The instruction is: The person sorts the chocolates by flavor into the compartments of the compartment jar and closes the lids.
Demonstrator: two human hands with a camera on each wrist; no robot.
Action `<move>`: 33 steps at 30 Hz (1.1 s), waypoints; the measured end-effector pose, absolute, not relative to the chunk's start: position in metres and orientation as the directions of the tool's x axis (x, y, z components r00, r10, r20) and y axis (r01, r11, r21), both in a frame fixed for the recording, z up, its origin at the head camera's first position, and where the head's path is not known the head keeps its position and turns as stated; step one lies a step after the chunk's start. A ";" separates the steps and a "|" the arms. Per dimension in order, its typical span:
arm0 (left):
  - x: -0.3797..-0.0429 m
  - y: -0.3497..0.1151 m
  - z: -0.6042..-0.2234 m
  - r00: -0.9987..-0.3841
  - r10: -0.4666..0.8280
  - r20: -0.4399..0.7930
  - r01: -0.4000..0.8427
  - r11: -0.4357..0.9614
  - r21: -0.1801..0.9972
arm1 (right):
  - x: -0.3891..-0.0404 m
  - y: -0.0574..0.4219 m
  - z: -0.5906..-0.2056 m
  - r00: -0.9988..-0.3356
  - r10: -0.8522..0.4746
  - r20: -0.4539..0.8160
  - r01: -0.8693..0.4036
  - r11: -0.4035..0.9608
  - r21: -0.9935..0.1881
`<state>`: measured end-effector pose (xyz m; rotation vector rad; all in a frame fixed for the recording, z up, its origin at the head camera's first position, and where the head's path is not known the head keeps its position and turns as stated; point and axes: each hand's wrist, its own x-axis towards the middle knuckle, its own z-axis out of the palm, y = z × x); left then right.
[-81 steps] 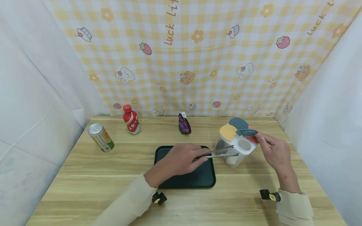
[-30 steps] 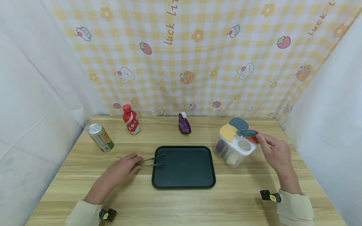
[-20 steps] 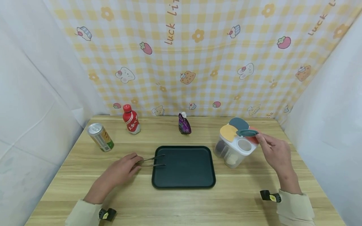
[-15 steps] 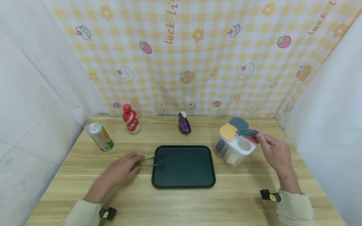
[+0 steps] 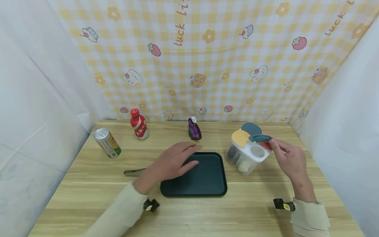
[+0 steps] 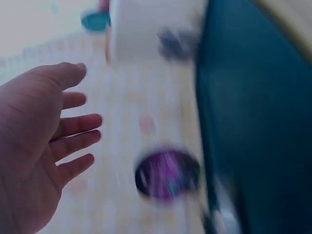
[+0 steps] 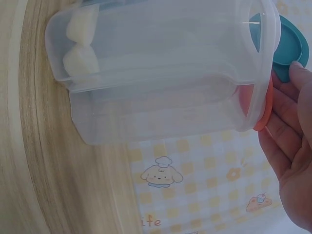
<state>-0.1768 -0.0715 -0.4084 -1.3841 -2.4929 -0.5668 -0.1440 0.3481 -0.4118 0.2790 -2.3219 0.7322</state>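
Note:
My left hand (image 5: 174, 161), with nothing in it, is over the black tray (image 5: 204, 177), its fingers spread and pointing right. In the left wrist view the hand's palm and fingers (image 6: 75, 124) are bare. The metal tongs (image 5: 134, 171) lie on the table left of the tray, partly hidden by my left forearm. My right hand (image 5: 291, 159) pinches the raised teal flip lid (image 5: 260, 138) of a clear, sectioned food container (image 5: 247, 161). Below that lid the round opening shows, and pale white pieces (image 7: 82, 39) sit inside that section.
A silver-topped can (image 5: 107, 142) and a red bottle (image 5: 139, 124) stand at the back left. A purple spouted pouch (image 5: 194, 130) stands behind the tray. The container's other lids are yellow (image 5: 240, 138), blue (image 5: 251, 128) and orange. A checked curtain hangs behind the table.
My left hand moved from the container to the left with the tongs, released them beside the tray, then swung back right over the tray. My right hand kept holding the teal lid up.

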 end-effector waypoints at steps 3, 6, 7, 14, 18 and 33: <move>-0.181 -0.029 -0.392 -0.479 0.785 0.393 0.875 0.392 0.285 | -0.144 0.348 -0.412 -0.757 0.011 0.654 -0.369 0.819 -0.440; -0.185 0.011 -0.381 -0.455 0.804 0.382 0.875 0.325 0.357 | -0.143 0.348 -0.412 -0.761 0.014 0.649 -0.368 0.815 -0.448; -0.186 0.023 -0.379 -0.449 0.809 0.378 0.873 0.308 0.378 | -0.143 0.348 -0.412 -0.760 0.013 0.650 -0.371 0.813 -0.449; -0.193 0.081 -0.379 -0.425 0.828 0.364 0.861 0.245 0.446 | -0.144 0.350 -0.414 -0.739 -0.046 0.672 -0.431 0.799 -0.420; -0.194 0.091 -0.383 -0.465 0.815 0.346 0.817 0.244 0.522 | -0.144 0.351 -0.415 -0.742 -0.045 0.669 -0.431 0.796 -0.424; -0.195 0.093 -0.398 -0.436 0.799 0.414 0.884 0.294 0.365 | -0.142 0.351 -0.413 -0.760 -0.068 0.646 -0.461 0.758 -0.462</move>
